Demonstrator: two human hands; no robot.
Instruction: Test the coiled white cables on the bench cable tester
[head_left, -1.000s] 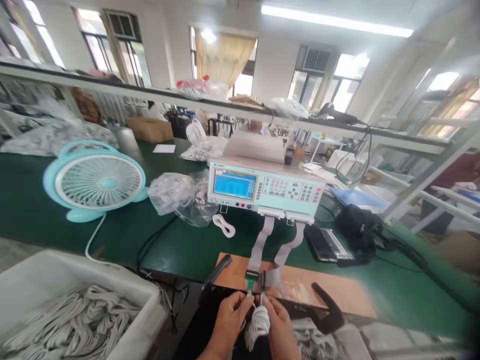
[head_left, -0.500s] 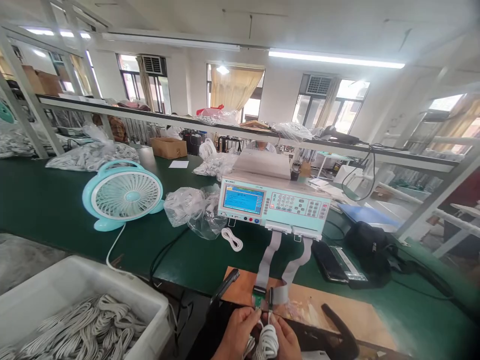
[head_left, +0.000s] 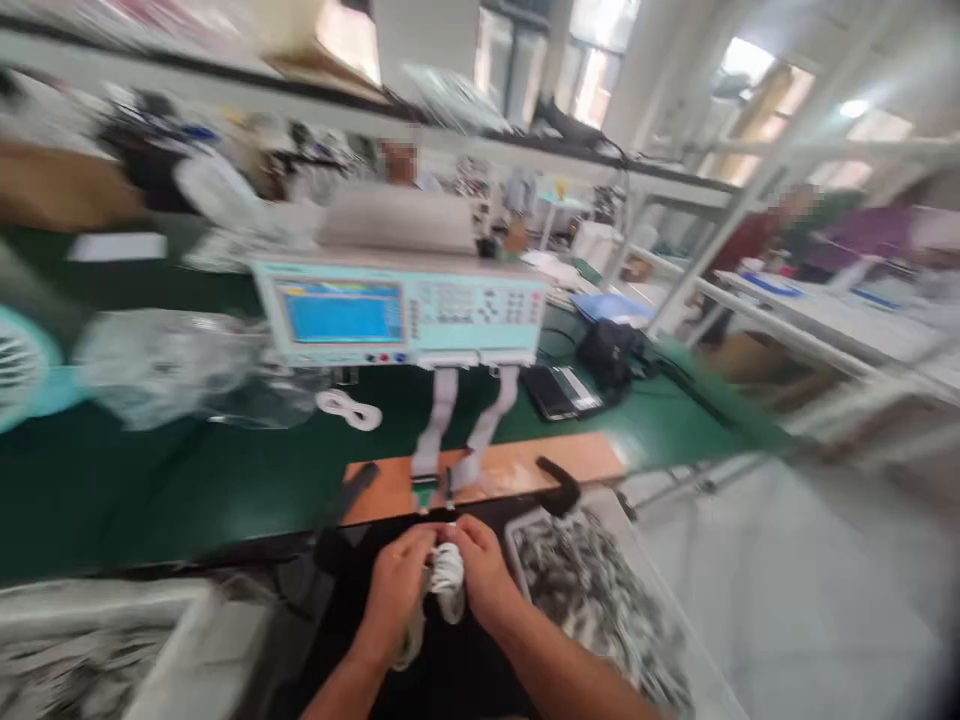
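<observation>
Blur smears the whole view, so fine detail is lost; taking the tester (head_left: 401, 312) on the green bench as landmark and reading leftward first: a pale blue fan (head_left: 22, 375) sits far to its left, clear plastic bags (head_left: 180, 370) lie just left of it, and a small white cable loop (head_left: 349, 408) rests in front of its left corner; below and left of the tester a white bin (head_left: 135, 640) holds more coiled cables. Two grey ribbon cables (head_left: 465, 425) drop from the tester's front to a wooden board (head_left: 510, 468), ending in a small connector fixture (head_left: 435, 492). Directly below the tester, the left hand (head_left: 397, 590) and right hand (head_left: 484, 575) press close together, each pinching an end of a coiled white cable (head_left: 448, 590), held just short of the fixture. To seat both plugs well, I judge each should be kept square to its socket and pushed straight, the coil kept slack. Right of the hands, a second bin (head_left: 600, 600) holds cables. No writing on the tester can be read; its blue screen is blurred.
</observation>
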